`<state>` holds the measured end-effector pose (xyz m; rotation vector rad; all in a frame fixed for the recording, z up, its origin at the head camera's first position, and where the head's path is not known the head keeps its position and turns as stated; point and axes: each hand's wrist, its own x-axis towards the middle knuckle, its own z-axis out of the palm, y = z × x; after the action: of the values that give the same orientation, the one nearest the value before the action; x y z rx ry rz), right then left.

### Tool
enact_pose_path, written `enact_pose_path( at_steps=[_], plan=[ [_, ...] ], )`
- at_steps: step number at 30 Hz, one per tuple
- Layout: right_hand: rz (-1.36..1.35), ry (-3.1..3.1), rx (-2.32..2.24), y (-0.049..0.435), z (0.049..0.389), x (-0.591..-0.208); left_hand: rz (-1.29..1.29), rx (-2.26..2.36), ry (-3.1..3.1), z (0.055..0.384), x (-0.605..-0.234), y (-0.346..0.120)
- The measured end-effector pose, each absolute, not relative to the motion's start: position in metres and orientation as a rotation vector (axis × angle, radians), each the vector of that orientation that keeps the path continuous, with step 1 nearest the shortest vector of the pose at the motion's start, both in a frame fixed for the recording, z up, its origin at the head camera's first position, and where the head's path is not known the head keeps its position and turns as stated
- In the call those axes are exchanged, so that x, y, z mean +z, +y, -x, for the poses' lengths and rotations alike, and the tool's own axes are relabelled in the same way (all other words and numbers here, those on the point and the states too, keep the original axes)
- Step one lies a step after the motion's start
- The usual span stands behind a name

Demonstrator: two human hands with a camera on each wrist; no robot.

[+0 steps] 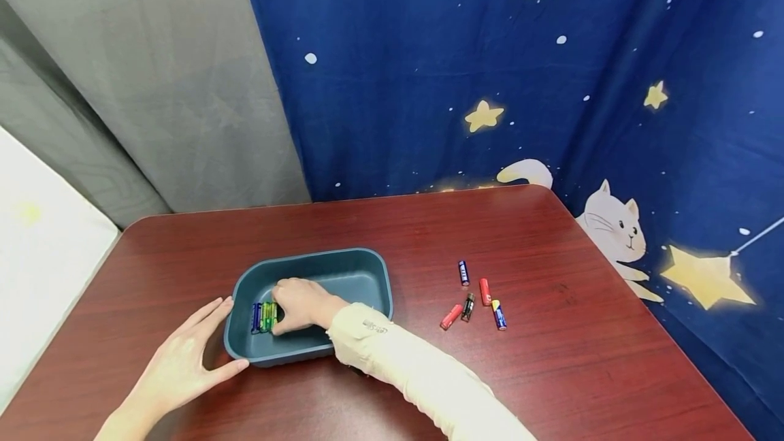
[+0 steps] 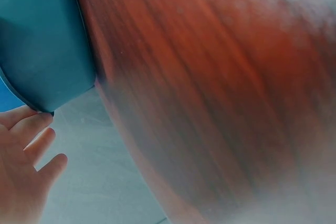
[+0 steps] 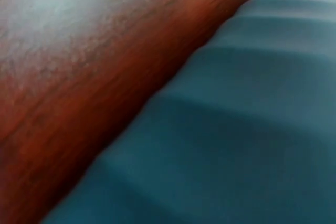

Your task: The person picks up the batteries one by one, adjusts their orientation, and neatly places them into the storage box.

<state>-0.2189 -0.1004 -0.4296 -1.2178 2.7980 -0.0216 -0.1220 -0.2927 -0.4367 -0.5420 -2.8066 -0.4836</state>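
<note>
Batteries in the tray: a side-by-side row of small blue and green cylindrical batteries [image 1: 265,317], lying by the tray's left end.
Right hand: this hand [image 1: 303,303] reaches in beside the row, fingers bent down; whether it pinches a battery is hidden.
Tray: a dark teal rectangular tray [image 1: 361,262] with rounded corners, on the desk's left half.
Left hand: this hand [image 1: 184,361] has its fingers extended and thumb spread, touching the tray's left end and near-left corner without clasping it.
Loose batteries: two red [image 1: 485,291] [image 1: 451,317], one black [image 1: 468,307], one dark blue [image 1: 463,273], one blue-and-yellow [image 1: 499,315], between the tray and the desk's right edge.
Progress: seemingly partway; one row is lined up, five batteries remain outside.
Desk: reddish-brown wood-grain desk [image 1: 551,373], back edge before a starry blue curtain [image 1: 416,73].
</note>
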Motion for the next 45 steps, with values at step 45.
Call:
enact_pose_path(
  at_steps=[45],
  plan=[
    [1.142, 3.008, -0.945, 0.096, 0.221, -0.353, 0.589, -0.469, -2.725, 0.121, -0.438, -0.293]
  ],
)
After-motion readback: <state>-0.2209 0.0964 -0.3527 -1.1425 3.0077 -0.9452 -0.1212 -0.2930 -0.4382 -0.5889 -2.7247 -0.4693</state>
